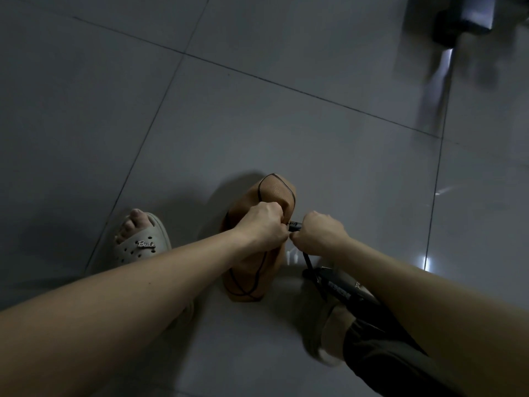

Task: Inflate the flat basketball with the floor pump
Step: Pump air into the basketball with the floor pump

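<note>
A flat, folded orange basketball (274,190) with black seams stands on edge on the grey tiled floor. My left hand (264,226) pinches the ball's upper edge. My right hand (317,234) is closed on the black hose nozzle (295,225), whose tip meets the ball right beside my left fingers. The black hose (308,262) runs down from my right fist to the floor pump (340,290), a black body with white lettering lying low by my right foot. The valve itself is hidden by my fingers.
My left foot in a beige perforated slipper (143,242) rests left of the ball. My right foot and dark trouser leg (380,359) are at the lower right by the pump. A dark blurred object (463,21) stands at the top right.
</note>
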### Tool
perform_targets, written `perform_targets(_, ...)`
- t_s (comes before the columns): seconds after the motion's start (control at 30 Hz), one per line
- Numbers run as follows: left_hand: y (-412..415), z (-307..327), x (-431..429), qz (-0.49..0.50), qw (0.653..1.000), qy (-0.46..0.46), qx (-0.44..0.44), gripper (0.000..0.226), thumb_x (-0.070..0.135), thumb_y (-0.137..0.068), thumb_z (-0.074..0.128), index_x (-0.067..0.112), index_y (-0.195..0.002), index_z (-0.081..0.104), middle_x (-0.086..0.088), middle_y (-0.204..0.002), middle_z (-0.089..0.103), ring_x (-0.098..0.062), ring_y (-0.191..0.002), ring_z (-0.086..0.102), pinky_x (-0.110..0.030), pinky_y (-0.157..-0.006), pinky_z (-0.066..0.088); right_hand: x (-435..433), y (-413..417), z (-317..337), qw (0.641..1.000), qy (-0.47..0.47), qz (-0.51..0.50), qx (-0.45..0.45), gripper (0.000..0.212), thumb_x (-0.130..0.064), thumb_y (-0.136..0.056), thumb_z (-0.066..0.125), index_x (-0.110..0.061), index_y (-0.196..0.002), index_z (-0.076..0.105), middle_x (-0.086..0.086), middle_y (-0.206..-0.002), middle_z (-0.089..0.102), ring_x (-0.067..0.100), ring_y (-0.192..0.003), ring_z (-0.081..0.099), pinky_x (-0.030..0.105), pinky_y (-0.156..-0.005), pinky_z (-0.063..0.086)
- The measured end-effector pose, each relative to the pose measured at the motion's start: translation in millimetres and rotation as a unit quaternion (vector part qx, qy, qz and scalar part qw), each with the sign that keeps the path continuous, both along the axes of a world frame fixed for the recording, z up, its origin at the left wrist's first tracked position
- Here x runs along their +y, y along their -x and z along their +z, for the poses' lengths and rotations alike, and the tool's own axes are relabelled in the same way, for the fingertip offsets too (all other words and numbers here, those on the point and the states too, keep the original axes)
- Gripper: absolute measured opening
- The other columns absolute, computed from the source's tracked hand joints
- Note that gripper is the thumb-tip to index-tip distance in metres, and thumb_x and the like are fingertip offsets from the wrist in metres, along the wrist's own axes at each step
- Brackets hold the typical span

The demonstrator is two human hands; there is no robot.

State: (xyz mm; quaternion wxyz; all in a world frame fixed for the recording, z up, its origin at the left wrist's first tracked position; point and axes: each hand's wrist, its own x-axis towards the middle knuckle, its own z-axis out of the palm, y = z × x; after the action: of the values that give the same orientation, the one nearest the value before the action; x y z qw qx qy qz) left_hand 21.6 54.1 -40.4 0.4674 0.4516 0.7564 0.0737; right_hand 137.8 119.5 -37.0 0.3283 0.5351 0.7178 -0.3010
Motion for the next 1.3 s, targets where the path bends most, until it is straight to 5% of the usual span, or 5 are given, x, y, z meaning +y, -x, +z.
perform_targets(0.63, -8, 0, -6, -0.005, 0.999, -0.048, 0.021, 0.032, 0.022, -0.096, 0.063, 0.015, -0.067, 0.055, -0.002, -0.066, 0.060, -0.018, -0.062, 0.061, -0.028, -0.052, 0.044, 3, 5, 6, 0.999, -0.021, 0.012, -0.036, 0.016, -0.025, -0.092, 0.058, -0.015, -0.079, 0.055, 0.003, -0.078, 0.062, 0.017, -0.071, 0.062, 0.030, -0.069, 0.058)
perform_targets(0.77, -7, -5, 0, -0.113, 0.970, -0.148, 0.155, 0.029, 0.033, -0.088, 0.069, 0.015, -0.107, 0.057, -0.006, -0.106, 0.061, -0.024, -0.100, 0.059, -0.037, -0.081, 0.050, 4, 4, 14, 0.998, -0.043, 0.044, -0.034, 0.016, -0.024, -0.091, 0.056, -0.016, -0.077, 0.051, 0.003, -0.079, 0.061, 0.021, -0.075, 0.064, 0.031, -0.064, 0.055)
perform_targets(0.9, 3, -9, 28, -0.342, 0.909, -0.131, 0.198, 0.043, 0.044, -0.089, 0.063, 0.024, -0.128, 0.062, 0.000, -0.139, 0.049, -0.027, -0.137, 0.034, -0.053, -0.117, 0.020, 2, 3, 20, 0.995, -0.063, 0.078, -0.029, 0.022, -0.024, -0.094, 0.052, -0.018, -0.075, 0.045, 0.001, -0.078, 0.055, 0.022, -0.083, 0.063, 0.035, -0.077, 0.057)
perform_targets(1.1, 7, -6, 54, -0.377, 0.918, -0.052, 0.110, 0.027, 0.039, -0.093, 0.063, 0.020, -0.111, 0.073, -0.002, -0.123, 0.063, -0.024, -0.134, 0.035, -0.052, -0.125, 0.002, 2, 3, 24, 0.989, -0.091, 0.115, -0.024, 0.019, -0.020, -0.093, 0.052, -0.022, -0.076, 0.044, -0.001, -0.073, 0.050, 0.021, -0.079, 0.059, 0.034, -0.075, 0.055)
perform_targets(1.3, 7, -1, 60, -0.359, 0.924, -0.068, 0.116, 0.031, 0.049, -0.086, 0.070, 0.022, -0.101, 0.073, -0.006, -0.115, 0.059, -0.022, -0.122, 0.044, -0.048, -0.124, 0.013, 2, -5, 12, 0.993, -0.097, 0.065, 0.002, 0.021, -0.033, -0.092, 0.060, -0.021, -0.081, 0.047, 0.000, -0.078, 0.055, 0.020, -0.079, 0.061, 0.033, -0.067, 0.053)
